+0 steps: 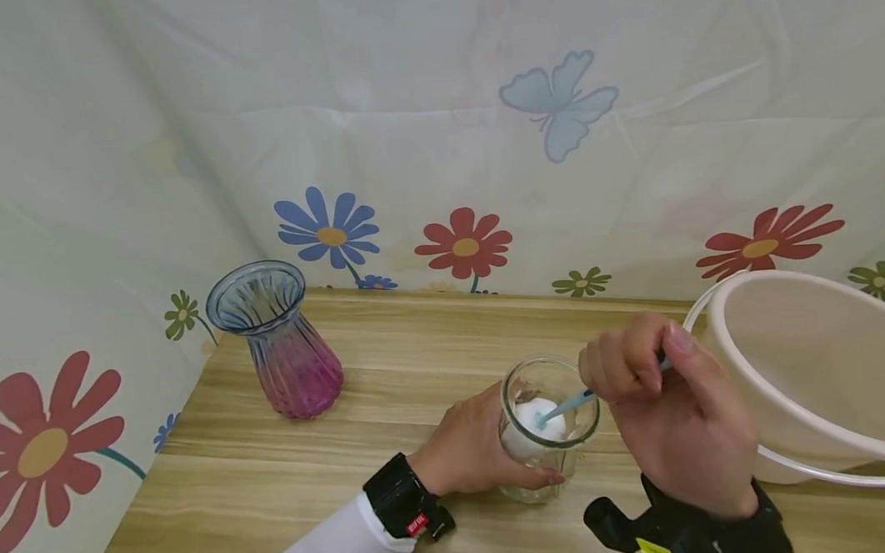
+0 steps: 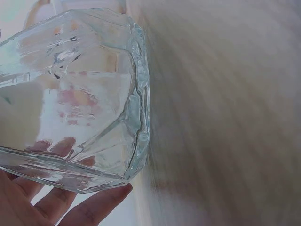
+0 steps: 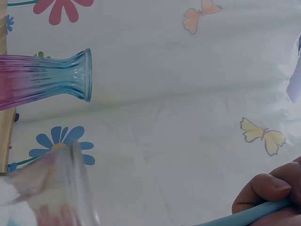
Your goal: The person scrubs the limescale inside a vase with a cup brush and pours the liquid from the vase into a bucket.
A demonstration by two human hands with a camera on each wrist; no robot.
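Observation:
My left hand (image 1: 469,442) grips a clear glass jar (image 1: 538,495) around its side. In the left wrist view, the jar's thick faceted base (image 2: 138,113) shows close up, with fingers (image 2: 96,205) along its wall. Inside the jar sits the white sponge head (image 1: 528,445) of a cup brush. Its light blue handle (image 1: 569,404) slants up out of the mouth. With curled fingers, my right hand (image 1: 670,406) holds that handle just right of the rim. The right wrist view also catches the blue handle (image 3: 244,217) in the fingers (image 3: 268,188).
A ribbed blue-to-pink glass vase (image 1: 297,363) stands at the left on the wood-grain table (image 1: 386,346). To the right is a pale bucket (image 1: 748,377) with a white handle, close beside my right hand. Flower-printed cloth (image 1: 406,145) hangs behind and along the left.

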